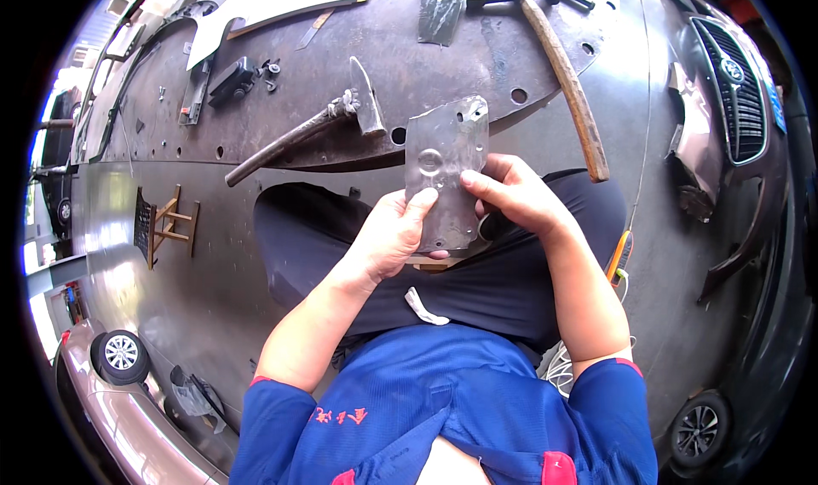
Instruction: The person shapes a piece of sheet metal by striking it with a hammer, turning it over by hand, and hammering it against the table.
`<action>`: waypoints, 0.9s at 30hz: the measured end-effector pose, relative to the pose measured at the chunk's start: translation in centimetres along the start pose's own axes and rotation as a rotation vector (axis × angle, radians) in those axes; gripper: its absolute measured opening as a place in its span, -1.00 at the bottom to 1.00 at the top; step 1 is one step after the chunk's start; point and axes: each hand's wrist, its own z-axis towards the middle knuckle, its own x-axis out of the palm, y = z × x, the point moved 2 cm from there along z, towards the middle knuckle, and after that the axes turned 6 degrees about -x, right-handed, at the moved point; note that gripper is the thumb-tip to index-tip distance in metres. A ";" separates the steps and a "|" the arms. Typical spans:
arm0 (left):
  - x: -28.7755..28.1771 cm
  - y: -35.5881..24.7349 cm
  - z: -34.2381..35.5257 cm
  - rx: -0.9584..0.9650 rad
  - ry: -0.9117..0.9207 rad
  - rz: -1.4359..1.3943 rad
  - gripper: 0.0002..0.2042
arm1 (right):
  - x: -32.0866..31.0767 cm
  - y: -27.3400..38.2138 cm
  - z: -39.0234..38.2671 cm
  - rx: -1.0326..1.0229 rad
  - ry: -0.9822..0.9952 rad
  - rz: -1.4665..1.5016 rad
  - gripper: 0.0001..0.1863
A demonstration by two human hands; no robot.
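Observation:
A grey sheet-metal plate (445,157) with a round dimple and small holes is held up in front of my lap, past the near edge of the metal table. My left hand (394,229) grips its lower left side, thumb on the face and fingers behind. On the right edge my right hand (516,191) pinches it, thumb on the face; its other fingers are partly hidden behind the plate. Left of the plate, a hammer (298,141) with a wedge-shaped head lies on the table. A long wooden-handled hammer (562,80) rests to the right, its handle reaching past the edge.
The dark metal table (281,76) has holes along its edge. On it lie a black part (232,81), loose bolts (271,72) and a pale panel (294,3). A wooden stool (175,225) stands left. A detached bumper with grille (733,93) is at the right.

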 end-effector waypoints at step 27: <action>-1.5 -0.1 1.9 0.193 0.043 -0.073 -0.65 | -1.0 -0.8 0.6 -0.048 -0.025 0.186 -0.66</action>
